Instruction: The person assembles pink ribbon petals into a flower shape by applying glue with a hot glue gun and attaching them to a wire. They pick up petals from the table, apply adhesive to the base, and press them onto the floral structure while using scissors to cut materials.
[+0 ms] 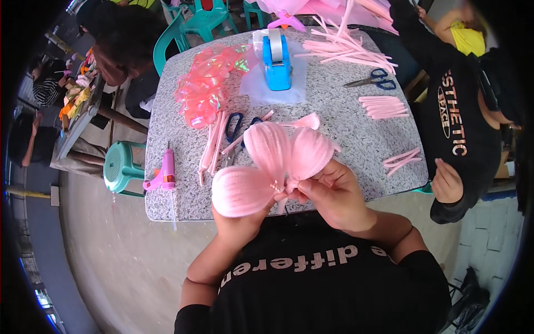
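A large fuzzy pink flower [267, 147], seemingly made of pipe cleaners, is held up over the near edge of the table. Three broad rounded petals show, with small pale stamens at their centre. My left hand [238, 225] is closed on the base from below, its fingers partly hidden behind the left petal. Thumb and fingers of my right hand [340, 196] pinch the base of the right petal. Just beyond the flower lie blue-handled scissors [234, 127], partly covered by it, and a small pink pipe-cleaner piece [305, 121]. Loose pink pipe cleaners [210, 146] lie to the left.
The speckled table [334, 106] bears a blue tape dispenser [277, 69], shiny pink film [203, 89], a pink glue gun [164, 172], more scissors [378, 79] and pipe-cleaner piles [384, 107]. A green stool [123, 164] stands left. A person in black [464, 128] is close on the right.
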The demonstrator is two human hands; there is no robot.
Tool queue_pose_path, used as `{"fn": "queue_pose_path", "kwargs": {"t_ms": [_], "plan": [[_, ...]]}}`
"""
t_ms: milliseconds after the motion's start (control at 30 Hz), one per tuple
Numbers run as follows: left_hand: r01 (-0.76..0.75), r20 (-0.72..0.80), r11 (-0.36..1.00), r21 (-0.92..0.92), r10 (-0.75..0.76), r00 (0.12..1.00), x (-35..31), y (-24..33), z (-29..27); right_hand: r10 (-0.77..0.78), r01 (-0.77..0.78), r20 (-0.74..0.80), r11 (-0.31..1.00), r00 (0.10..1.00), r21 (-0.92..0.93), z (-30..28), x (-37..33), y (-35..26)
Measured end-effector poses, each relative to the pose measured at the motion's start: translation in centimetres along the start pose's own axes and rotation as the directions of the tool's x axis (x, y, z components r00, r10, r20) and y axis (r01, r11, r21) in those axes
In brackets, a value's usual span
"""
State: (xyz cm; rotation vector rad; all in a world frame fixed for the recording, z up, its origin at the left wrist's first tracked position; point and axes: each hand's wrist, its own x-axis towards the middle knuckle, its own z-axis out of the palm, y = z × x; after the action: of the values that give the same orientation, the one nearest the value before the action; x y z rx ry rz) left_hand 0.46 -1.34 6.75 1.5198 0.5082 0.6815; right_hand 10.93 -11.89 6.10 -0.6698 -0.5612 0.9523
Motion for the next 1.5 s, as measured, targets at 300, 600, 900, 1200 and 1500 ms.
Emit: {"fn": "queue_pose_path", "kwargs": {"t_ms": [300, 600, 900, 1200, 1500], "plan": [[-0.135, 0.234, 0.986, 0.096, 0.110, 0.966, -0.2, -0.1, -3.9, -0.077, 0.078, 0.042, 0.997, 0.996, -0.005, 2.2, -0.1, 2.3], [0.007, 0.120, 0.997, 0.080, -0.017, 0.993, -1.6, 1.6, -4.6, -0.195, 0.177, -0.102, 0.970, 0.975, -0.164, 4.0, -0.7, 4.5], [-0.113, 0.151, 0.993, -0.022, 0.115, 0.982, -1.3, -0.6, -4.6, -0.314, 0.258, 0.005, 0.773, 0.950, -0.580, 4.0, -1.6, 4.5], [-0.030, 0.191, 0.899, -0.437, 0.126, 0.973, -0.3, -1.2, -3.6, -0.228, 0.174, -0.179, 0.945, 0.957, -0.276, 3.8, -0.4, 2.3], [-0.176, 0.251, 0.946, 0.273, 0.107, 0.962, -0.5, -1.5, -4.2, -0.047, 0.007, -0.245, 0.987, 0.968, -0.162, 3.3, -0.4, 2.5]]}}
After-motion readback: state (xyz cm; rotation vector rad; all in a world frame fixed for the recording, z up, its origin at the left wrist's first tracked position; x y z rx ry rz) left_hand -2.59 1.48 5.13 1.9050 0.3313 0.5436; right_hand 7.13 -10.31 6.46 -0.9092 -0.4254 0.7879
